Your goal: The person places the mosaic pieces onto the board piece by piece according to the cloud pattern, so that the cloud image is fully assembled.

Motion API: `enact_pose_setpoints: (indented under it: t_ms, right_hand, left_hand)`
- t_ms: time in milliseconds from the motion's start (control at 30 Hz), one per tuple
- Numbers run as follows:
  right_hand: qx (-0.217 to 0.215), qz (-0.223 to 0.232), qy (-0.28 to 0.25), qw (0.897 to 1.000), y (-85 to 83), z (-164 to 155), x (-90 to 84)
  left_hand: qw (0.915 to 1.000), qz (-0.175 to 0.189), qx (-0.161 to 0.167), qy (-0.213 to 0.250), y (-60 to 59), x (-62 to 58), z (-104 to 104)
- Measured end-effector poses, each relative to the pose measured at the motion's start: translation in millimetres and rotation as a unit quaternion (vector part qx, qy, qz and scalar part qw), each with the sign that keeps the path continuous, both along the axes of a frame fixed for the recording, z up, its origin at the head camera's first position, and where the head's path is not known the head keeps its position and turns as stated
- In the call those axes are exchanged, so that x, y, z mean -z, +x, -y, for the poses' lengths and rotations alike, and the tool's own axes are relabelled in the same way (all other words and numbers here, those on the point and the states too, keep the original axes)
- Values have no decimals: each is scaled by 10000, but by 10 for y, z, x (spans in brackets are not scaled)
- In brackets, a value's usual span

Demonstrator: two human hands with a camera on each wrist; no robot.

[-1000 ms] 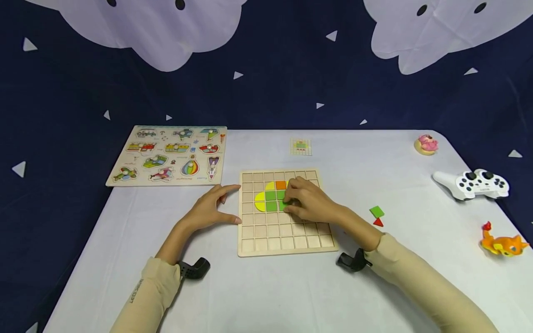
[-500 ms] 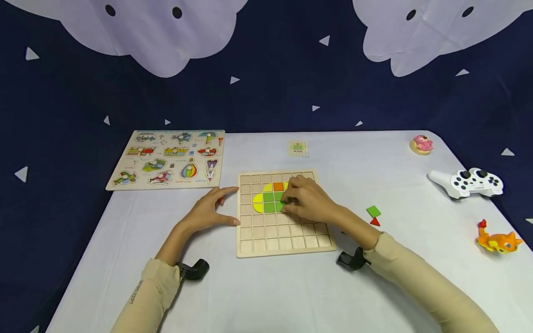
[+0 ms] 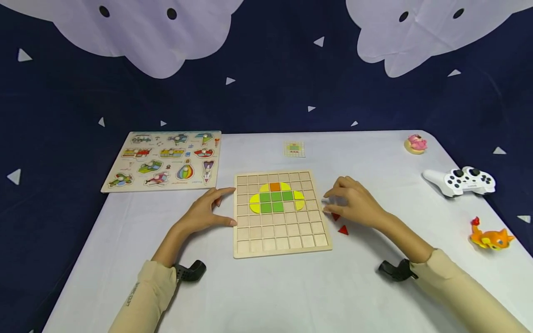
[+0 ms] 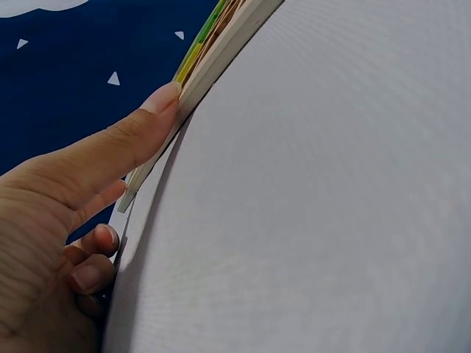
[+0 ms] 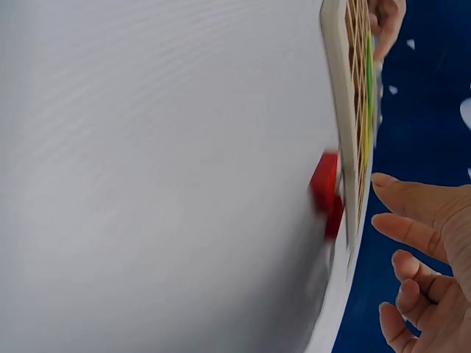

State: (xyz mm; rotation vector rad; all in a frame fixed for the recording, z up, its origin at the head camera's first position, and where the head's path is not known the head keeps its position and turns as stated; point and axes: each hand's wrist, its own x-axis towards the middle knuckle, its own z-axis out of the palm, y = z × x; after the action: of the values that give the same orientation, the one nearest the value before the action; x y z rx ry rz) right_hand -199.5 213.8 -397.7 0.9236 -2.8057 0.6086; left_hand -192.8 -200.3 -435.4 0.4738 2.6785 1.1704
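A square wooden grid board lies mid-table, bearing green squares, an orange square and rounded yellow pieces. One bare cell sits between the green squares and the yellow piece at right. My left hand touches the board's left edge, thumb and index finger spread apart; in the left wrist view the thumb presses the rim. Off the right edge hovers my right hand, its fingers bent, with nothing between thumb and index finger. Below it lie red triangles, seen blurred in the right wrist view.
Behind the board lies a small pattern card. A vehicle picture puzzle occupies the back left. Along the right side are a pink figurine, a white game controller and an orange toy animal.
My right hand has left the pieces and moved right, off the board, uncovering yellow pieces, a green square and nearby red triangles. The loose green square is now out of sight. My left hand stays put.
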Motion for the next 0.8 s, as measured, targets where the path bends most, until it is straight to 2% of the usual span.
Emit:
enact_pose_setpoints:
  t_ms: [333, 600, 800]
  right_hand:
    - [641, -8, 95, 9979, 149, -470, 32]
    - [975, 23, 38, 9952, 222, -649, 69]
    - [1237, -210, -52, 9921, 277, -766, 102]
  left_hand:
    - [10000, 13, -14, -1, 9, 4, 29]
    - [10000, 26, -24, 27, 5, 15, 19]
    - [10000, 35, -23, -16, -5, 19, 9]
